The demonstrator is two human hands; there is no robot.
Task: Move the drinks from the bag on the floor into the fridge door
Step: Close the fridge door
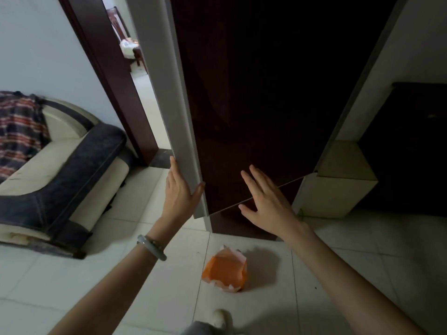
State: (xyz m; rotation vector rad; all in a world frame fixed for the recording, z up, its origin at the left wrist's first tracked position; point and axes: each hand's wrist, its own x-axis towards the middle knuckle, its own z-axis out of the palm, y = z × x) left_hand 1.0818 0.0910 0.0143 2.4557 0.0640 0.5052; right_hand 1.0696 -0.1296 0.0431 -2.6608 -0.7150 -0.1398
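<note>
A tall fridge with a dark red door [261, 97] and a grey side edge [174, 112] stands in front of me. My left hand [180, 192] rests flat on that grey edge near its lower end, thumb hooked around the front corner. With fingers spread, my right hand [263, 201] lies against the dark door face, holding nothing. An orange bag [226, 270] sits on the white tiled floor below my hands, its mouth open upward. No drink shows inside it from here.
A sofa [60, 180] with dark blue trim and a striped blanket stands at the left. Behind the fridge's left side is a doorway [142, 76] with a dark wooden frame. A cream cabinet [338, 184] sits to the right. My shoe [221, 319] is near the bag.
</note>
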